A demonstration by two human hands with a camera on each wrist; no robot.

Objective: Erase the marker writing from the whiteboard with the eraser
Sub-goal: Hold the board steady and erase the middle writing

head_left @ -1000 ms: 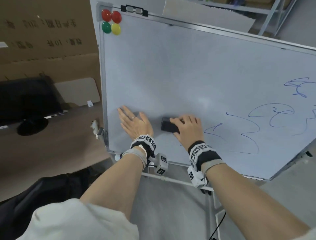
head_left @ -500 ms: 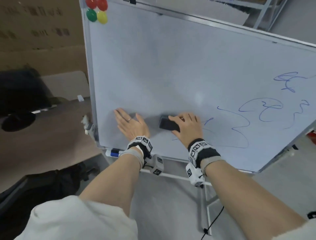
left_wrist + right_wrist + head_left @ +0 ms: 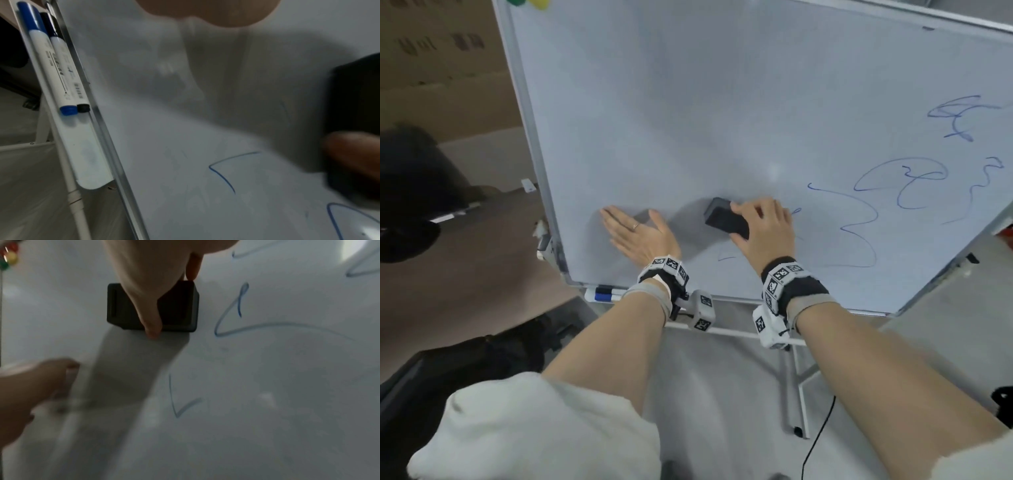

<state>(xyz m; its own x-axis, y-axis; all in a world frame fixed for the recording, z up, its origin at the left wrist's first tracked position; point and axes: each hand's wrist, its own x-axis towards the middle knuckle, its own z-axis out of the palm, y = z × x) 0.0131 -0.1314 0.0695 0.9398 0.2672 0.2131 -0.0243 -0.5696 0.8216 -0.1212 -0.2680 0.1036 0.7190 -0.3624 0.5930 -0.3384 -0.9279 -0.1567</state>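
A tilted whiteboard (image 3: 722, 102) fills the head view, with blue marker writing (image 3: 900, 185) on its right half. My right hand (image 3: 763, 226) grips a black eraser (image 3: 726, 219) against the board's lower middle, thumb and fingers curled round it. The eraser (image 3: 152, 306) also shows in the right wrist view, with blue strokes (image 3: 232, 311) just to its right. My left hand (image 3: 637, 233) lies flat on the board, fingers straight, to the left of the eraser. A short blue stroke (image 3: 224, 170) shows below it in the left wrist view.
Two markers (image 3: 53, 60), one blue-capped and one black-capped, lie in the tray (image 3: 88, 159) under the board's lower left edge. Coloured magnets (image 3: 527, 2) sit at the board's top left. A stand leg (image 3: 796, 387) and cable (image 3: 818, 431) are below. A dark bag (image 3: 465, 363) lies on the floor at left.
The right hand has slid the eraser slightly to the right and up into the writing, and the short stroke beside it has shrunk. The left hand stays flat on the board. The head view has tilted down.
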